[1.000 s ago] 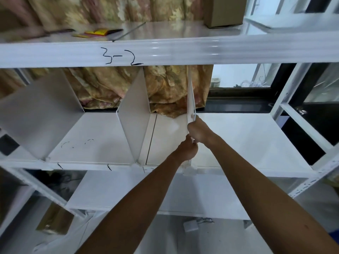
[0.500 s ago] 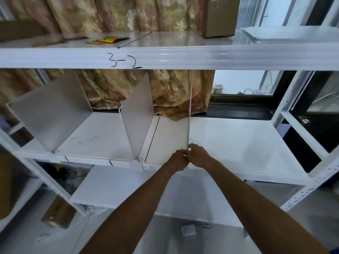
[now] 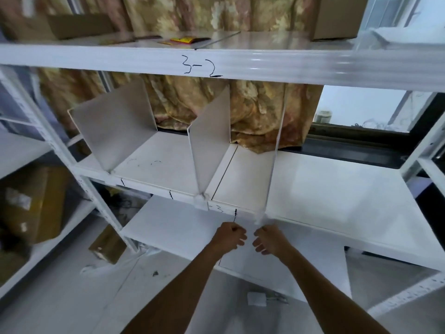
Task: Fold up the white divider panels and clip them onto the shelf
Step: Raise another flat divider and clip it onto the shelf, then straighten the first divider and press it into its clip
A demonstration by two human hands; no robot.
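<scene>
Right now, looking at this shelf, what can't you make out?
Head view: the clip under the third divider is a blurred smudge; whether it grips the shelf is unclear.
Head view: left hand and right hand curl their fingers under, hiding anything held.
Head view: the top-right cardboard box is cut off by the top edge.
</scene>
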